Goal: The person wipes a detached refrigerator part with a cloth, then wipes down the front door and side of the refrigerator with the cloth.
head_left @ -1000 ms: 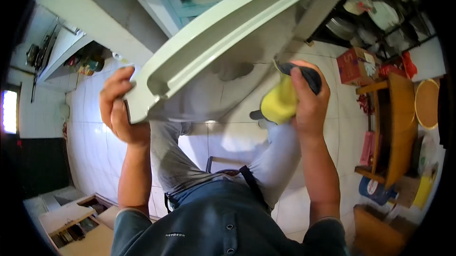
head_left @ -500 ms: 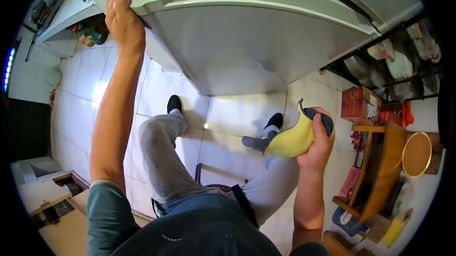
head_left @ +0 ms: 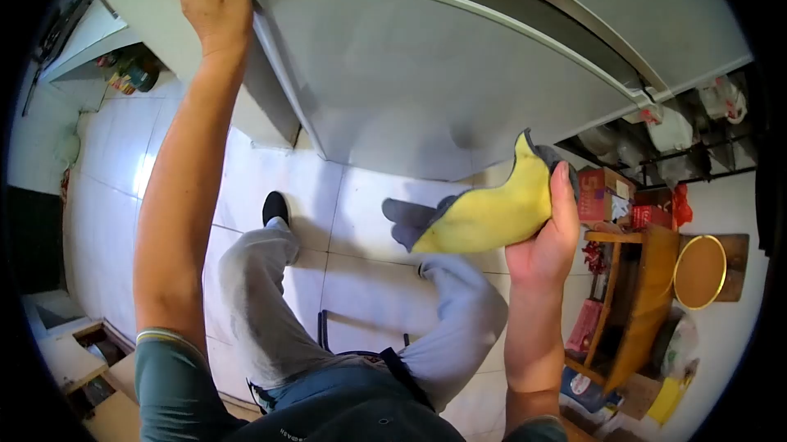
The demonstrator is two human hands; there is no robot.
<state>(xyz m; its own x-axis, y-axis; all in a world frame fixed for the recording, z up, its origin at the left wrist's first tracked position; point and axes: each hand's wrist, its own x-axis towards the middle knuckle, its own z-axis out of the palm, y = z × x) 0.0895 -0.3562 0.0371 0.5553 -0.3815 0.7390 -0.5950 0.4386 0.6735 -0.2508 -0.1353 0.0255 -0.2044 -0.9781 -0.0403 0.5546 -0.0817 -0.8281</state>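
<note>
My left hand (head_left: 215, 6) is closed on the upper left corner of a grey fridge door (head_left: 385, 73), by the pale end of its handle strip. The door lies nearly flush with the fridge body. In my right hand (head_left: 545, 249) is a glove (head_left: 492, 208), yellow with dark grey parts, gripped between thumb and fingers. Its dark fingers hang out to the left, over the floor and above my right knee. The fingertips of my right hand are hidden behind the glove.
A black rack (head_left: 697, 151) with bagged items stands right of the fridge. Below it are a red box (head_left: 602, 193), a wooden cabinet (head_left: 643, 303) and a blue bottle (head_left: 584, 393). A pale wall edge (head_left: 266, 106) borders the fridge's left side. My knees point forward over the tiled floor (head_left: 369, 286).
The fridge door has swung away from me to nearly closed, with my left hand moving up and forward on its corner. The glove hangs more spread out in my right hand.
</note>
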